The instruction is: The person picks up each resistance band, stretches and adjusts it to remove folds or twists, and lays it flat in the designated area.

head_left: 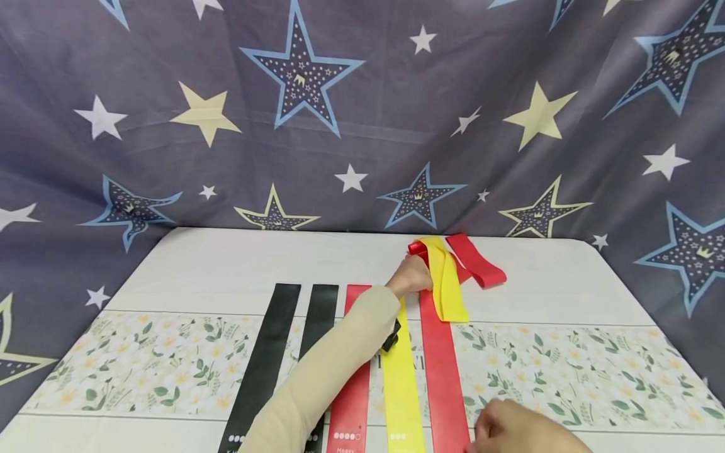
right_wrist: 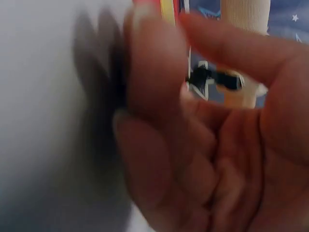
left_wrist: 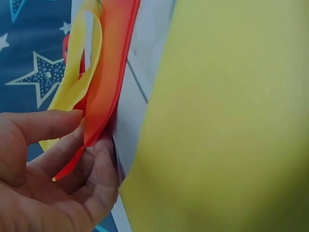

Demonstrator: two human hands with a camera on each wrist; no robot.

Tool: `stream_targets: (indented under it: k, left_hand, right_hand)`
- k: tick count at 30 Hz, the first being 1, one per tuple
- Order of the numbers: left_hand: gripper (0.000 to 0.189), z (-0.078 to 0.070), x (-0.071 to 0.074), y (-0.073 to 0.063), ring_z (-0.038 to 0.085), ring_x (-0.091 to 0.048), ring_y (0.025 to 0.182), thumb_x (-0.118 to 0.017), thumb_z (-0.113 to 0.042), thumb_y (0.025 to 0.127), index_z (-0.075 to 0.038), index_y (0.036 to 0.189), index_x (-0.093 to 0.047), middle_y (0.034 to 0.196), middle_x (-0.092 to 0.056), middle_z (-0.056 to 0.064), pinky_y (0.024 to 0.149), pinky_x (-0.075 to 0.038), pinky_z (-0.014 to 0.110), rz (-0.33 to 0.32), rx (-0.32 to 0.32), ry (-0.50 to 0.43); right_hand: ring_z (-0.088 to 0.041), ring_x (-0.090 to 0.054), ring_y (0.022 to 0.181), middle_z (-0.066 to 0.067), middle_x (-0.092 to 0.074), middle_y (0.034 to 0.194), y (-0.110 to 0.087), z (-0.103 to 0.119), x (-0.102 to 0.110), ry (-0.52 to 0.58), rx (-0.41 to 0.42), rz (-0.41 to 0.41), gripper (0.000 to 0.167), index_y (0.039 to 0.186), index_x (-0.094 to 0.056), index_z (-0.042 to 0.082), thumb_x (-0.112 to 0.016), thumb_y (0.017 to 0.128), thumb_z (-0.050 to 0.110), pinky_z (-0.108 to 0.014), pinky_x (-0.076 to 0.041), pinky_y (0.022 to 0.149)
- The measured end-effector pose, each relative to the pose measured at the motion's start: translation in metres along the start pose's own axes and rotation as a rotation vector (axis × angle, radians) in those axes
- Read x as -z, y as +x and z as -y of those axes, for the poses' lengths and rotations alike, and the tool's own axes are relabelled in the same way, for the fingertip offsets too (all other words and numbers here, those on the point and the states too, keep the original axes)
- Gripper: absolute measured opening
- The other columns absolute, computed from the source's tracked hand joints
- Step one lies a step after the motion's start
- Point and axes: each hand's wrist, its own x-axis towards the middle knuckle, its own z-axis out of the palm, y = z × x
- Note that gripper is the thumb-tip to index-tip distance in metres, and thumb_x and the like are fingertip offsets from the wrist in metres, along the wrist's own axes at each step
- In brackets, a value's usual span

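My left hand [head_left: 415, 275] reaches to the far end of the right-hand red resistance band [head_left: 444, 365]. In the left wrist view, thumb and fingers pinch a folded part of the red band [left_wrist: 108, 63]. A loose end of the yellow resistance band [head_left: 447, 283] drapes beside that hand; its long part [head_left: 403, 377] runs toward me under the left wrist. At the lower edge my right hand [head_left: 521, 431] has curled fingers, its fingertips at the red band's near right edge. The right wrist view shows those fingers close above the white surface; their contact is partly cut off.
Further left lie another red band [head_left: 348, 402] marked Heavy and two black bands [head_left: 263, 352] [head_left: 319, 314], partly under the left sleeve [head_left: 328, 371]. A loose red tail [head_left: 476, 261] lies at the back of the table [head_left: 272, 251]. Behind hangs a star-patterned cloth [head_left: 362, 145].
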Motion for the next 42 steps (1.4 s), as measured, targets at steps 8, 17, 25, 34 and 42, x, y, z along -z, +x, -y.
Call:
stream_targets:
  k: [8, 17, 25, 34, 42]
  left_hand:
    - [0.044, 0.000, 0.001, -0.006, 0.013, -0.020, 0.037, -0.054, -0.001, 0.081, -0.011, 0.044, -0.034, 0.042, -0.026, -0.002, 0.041, -0.024, 0.022, -0.032, -0.006, -0.006]
    - [0.044, -0.007, 0.000, -0.011, 0.015, -0.037, 0.046, -0.057, -0.016, 0.087, -0.012, 0.048, -0.038, 0.046, -0.034, -0.001, 0.077, -0.043, 0.039, -0.034, 0.063, -0.090]
    - [0.029, -0.013, -0.005, -0.018, 0.021, -0.063, 0.058, -0.056, -0.021, 0.089, -0.006, 0.065, -0.061, 0.060, -0.060, 0.002, 0.056, -0.048, 0.024, -0.001, 0.073, -0.308]
    - [0.029, -0.021, -0.016, -0.021, 0.012, -0.057, 0.046, -0.057, -0.026, 0.089, -0.003, 0.072, -0.060, 0.062, -0.062, 0.006, 0.048, -0.052, 0.022, 0.017, 0.114, -0.520]
    - [0.016, -0.028, -0.013, -0.024, 0.010, -0.059, 0.048, -0.058, -0.007, 0.089, 0.004, 0.084, -0.068, 0.072, -0.070, 0.014, 0.054, -0.055, 0.024, 0.021, 0.096, -0.734]
  right_hand:
    - [-0.014, -0.052, 0.059, -0.001, -0.058, 0.067, 0.032, 0.010, 0.043, -0.057, 0.139, -0.287, 0.009, 0.083, -0.060, 0.004, -0.066, 0.085, 0.011, -0.027, -0.044, 0.051]
    - [-0.017, -0.052, 0.068, -0.009, -0.059, 0.081, 0.077, 0.027, 0.066, -0.277, 0.141, -0.567, 0.026, 0.097, -0.058, -0.003, -0.073, 0.077, 0.005, -0.032, -0.046, 0.059]
    - [-0.019, -0.048, 0.064, -0.009, -0.055, 0.077, 0.094, 0.038, 0.073, -0.328, 0.082, -0.557, 0.035, 0.098, -0.055, -0.002, -0.077, 0.073, 0.009, -0.029, -0.040, 0.056]
    - [-0.018, -0.049, 0.064, -0.008, -0.055, 0.076, 0.092, 0.043, 0.075, -0.369, 0.108, -0.635, 0.023, 0.087, -0.059, 0.002, -0.075, 0.074, 0.012, -0.029, -0.038, 0.053]
    - [-0.025, -0.056, 0.069, -0.014, -0.060, 0.083, 0.080, 0.044, 0.082, -0.345, 0.202, -0.844, 0.015, 0.086, -0.061, 0.000, -0.067, 0.075, 0.009, -0.036, -0.045, 0.057]
